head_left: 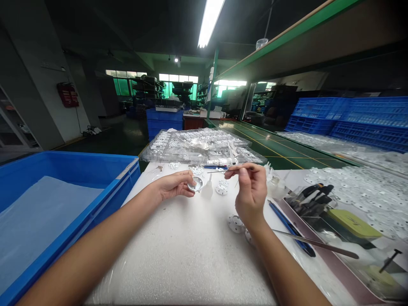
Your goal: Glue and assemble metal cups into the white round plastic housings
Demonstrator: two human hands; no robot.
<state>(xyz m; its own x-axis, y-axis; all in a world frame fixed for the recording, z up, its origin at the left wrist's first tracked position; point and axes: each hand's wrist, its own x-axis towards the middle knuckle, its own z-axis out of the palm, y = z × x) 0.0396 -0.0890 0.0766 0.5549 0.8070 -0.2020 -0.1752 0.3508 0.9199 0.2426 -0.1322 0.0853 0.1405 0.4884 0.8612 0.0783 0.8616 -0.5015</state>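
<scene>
Pinched between the thumb and fingers of my left hand (178, 184) is a small round white part (198, 184) with a shiny rim, its hollow side showing. My right hand (250, 187) is closed around a thin dark pointed tool (219, 171), whose tip points left above the round part; its exact kind is unclear. Between my hands, a small translucent squeeze bottle (208, 189) and a round white disc with holes (221, 188) rest on the foam-covered table (181, 250). Below my right hand lies another white disc (235, 223), with one more partly hidden by my wrist.
A large blue bin (127, 168) stands left. Trays of small white parts (204, 142) fill the table's far end. At right are a blue pen-like tool (291, 229), a metal strip (318, 243), a tool box (334, 263) with a yellow sponge (353, 222), and many white parts (379, 191).
</scene>
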